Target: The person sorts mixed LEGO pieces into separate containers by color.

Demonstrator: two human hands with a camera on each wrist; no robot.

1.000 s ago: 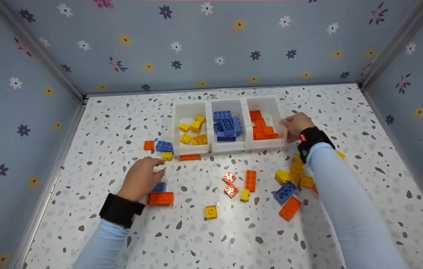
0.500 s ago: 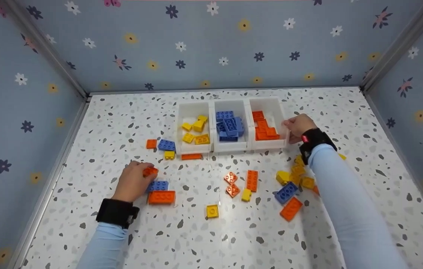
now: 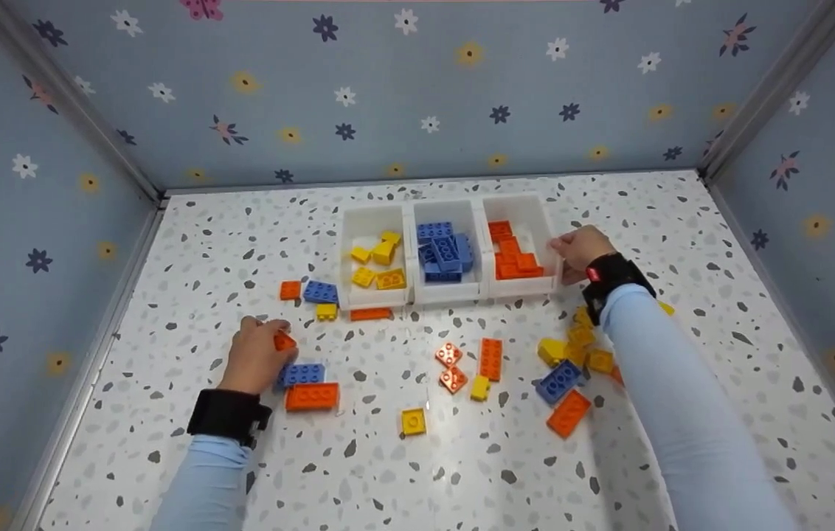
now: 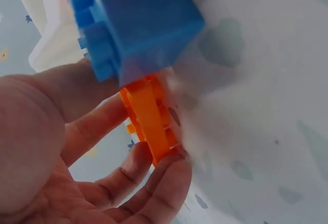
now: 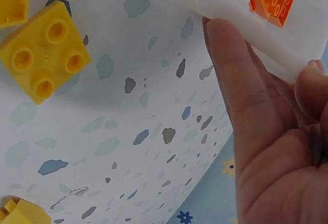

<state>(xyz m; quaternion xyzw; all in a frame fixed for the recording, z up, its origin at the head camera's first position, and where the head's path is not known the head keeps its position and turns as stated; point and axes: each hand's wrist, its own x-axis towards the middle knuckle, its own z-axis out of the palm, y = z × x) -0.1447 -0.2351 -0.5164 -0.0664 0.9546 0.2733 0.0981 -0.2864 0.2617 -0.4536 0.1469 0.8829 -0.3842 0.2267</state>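
My left hand point(image 3: 251, 358) pinches an orange toy building brick point(image 3: 284, 341) between thumb and fingers at the left of the table; in the left wrist view the fingers curl about this orange brick point(image 4: 148, 116). Just in front of it lie a blue brick point(image 3: 305, 374) and a longer orange brick point(image 3: 313, 397). My right hand point(image 3: 581, 247) holds the right side wall of the white bin point(image 3: 556, 284) containing orange bricks. In the right wrist view the thumb is at the bin's rim point(image 5: 241, 26), with fingers along the outside wall.
Two more joined compartments hold yellow bricks point(image 3: 383, 253) and blue bricks point(image 3: 445, 254). Loose bricks lie left of the bins, including a blue one point(image 3: 321, 291). Others sit mid-table, with a mixed cluster point(image 3: 559, 382) by the right forearm. Patterned walls point(image 3: 417, 88) enclose the table.
My left hand has closed its fingers on an orange brick and drawn slightly back to the left, away from the small yellow brick. The right hand stays at the bin.
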